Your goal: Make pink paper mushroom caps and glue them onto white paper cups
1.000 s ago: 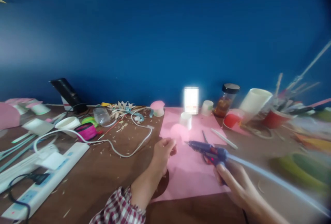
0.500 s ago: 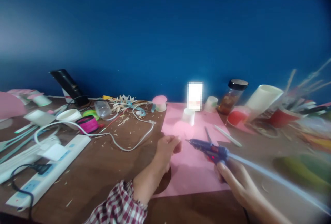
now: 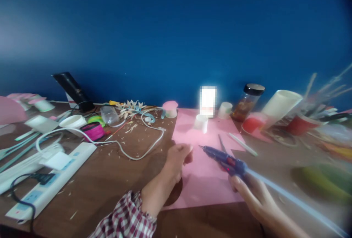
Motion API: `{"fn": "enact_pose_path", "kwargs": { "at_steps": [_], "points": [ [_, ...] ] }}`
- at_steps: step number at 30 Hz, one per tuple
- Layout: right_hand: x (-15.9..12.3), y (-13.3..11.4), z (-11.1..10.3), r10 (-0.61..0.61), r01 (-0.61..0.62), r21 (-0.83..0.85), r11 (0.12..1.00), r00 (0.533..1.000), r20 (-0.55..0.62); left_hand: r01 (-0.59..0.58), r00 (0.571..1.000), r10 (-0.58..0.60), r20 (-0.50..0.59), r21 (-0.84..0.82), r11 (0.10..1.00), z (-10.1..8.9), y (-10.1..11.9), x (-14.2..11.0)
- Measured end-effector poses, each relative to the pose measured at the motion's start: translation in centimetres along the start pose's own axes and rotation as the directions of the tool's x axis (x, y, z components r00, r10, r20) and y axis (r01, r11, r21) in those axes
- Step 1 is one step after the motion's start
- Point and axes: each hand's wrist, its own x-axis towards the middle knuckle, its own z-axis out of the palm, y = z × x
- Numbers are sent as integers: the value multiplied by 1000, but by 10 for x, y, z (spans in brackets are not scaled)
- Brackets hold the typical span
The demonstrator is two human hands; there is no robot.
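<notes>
Blue plastic glue gun [image 3: 226, 159] above pink rectangular paper sheet [image 3: 207, 190], right hand [image 3: 250, 190] wrapped round its handle, left hand [image 3: 176, 159] at the sheet's left edge, fingers curled, anything held indiscernible.

Passage between the hands [image 3: 174, 161], over the pink paper [image 3: 203, 190] — glue gun [image 3: 224, 158] juts in, 2 white cups [image 3: 200, 122] stand beyond.
</notes>
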Motion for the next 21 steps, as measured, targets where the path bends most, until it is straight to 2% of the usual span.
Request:
{"fn": "enact_pose_path", "kwargs": {
  "at_steps": [4,6,11,17,21],
  "points": [
    [-1,-5,0,-48,42,-48,998,992,-121,32,999,-33,-11,-44,999,2,2,-1],
    [1,-12,-1,-80,76,-36,996,986,-145,40,999,-41,-16,-63,997,2,2,0],
    [7,-22,-2,-165,167,44,985,985,-60,33,999,-32,4,-98,995,0,-1,3],
    [9,-12,1,-187,188,35,981,982,-26,35,999,-32,25,-113,993,0,0,1],
    [10,-6,1,-249,249,-3,968,968,17,39,999,-36,23,-115,993,0,2,0]
  ]
}}
